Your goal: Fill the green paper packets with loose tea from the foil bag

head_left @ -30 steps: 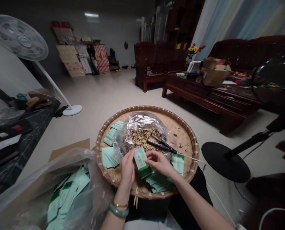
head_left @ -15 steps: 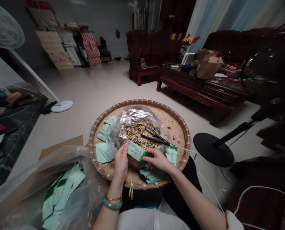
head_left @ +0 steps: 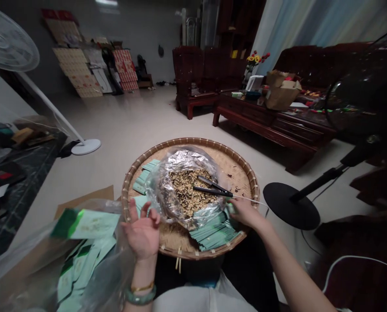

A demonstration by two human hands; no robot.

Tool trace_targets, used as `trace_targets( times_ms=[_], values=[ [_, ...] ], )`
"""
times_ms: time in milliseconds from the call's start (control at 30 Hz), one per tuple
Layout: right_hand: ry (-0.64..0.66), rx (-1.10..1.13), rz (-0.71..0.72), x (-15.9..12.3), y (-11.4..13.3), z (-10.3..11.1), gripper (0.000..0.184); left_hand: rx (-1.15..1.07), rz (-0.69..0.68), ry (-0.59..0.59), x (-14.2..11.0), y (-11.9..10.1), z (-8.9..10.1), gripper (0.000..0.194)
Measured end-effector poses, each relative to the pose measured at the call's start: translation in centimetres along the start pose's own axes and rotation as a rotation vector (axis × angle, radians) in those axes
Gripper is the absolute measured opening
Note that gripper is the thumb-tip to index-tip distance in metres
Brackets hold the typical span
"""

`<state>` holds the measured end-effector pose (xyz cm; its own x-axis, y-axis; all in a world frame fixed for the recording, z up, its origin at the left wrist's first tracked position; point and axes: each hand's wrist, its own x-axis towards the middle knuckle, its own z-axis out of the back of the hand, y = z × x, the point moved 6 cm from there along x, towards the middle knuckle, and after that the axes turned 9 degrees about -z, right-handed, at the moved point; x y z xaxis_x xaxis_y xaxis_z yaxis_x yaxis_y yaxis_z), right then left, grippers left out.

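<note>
A green-and-white packet (head_left: 89, 224) hangs in the air above a clear plastic bag (head_left: 92, 277) of similar packets at lower left, touching neither hand. My left hand (head_left: 143, 234) is open, fingers spread, over the round bamboo basket's left rim (head_left: 125, 203). My right hand (head_left: 242, 212) grips a pale green packet (head_left: 230, 209) by the stacked packets (head_left: 214, 229). In the basket, a foil-lined bag (head_left: 167, 190) holds a speckled grain mix (head_left: 193, 193). Black tongs (head_left: 213, 187) with a white cord lie on the mix.
A white standing fan (head_left: 8, 39) is at left and a black fan (head_left: 359, 95) on a round base at right. Cardboard (head_left: 86, 201) lies under the plastic bag. A dark wooden table (head_left: 261, 117) stands ahead, and a white cable crosses the right side.
The packet held between both hands has left them and is now over the plastic bag at left. My left hand has opened. My right hand has moved right to the packets.
</note>
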<state>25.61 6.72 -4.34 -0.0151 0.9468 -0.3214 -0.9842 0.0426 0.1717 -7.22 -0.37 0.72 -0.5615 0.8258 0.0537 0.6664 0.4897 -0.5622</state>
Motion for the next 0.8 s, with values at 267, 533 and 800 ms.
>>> trace_targets(
  times_ms=[267,533,800],
  values=[
    [0.057,-0.174,0.051,-0.1,1.7,-2.7,0.053,0.231,0.244,0.131,-2.3,5.4,-0.5,0.039],
    [-0.04,-0.172,0.034,0.6,1.3,-2.5,0.044,0.426,0.336,0.121,-2.6,6.9,0.5,0.034],
    [-0.194,0.639,0.159,-3.0,0.1,3.5,0.012,0.6,0.274,0.22,-2.4,7.1,0.2,0.033]
  ],
)
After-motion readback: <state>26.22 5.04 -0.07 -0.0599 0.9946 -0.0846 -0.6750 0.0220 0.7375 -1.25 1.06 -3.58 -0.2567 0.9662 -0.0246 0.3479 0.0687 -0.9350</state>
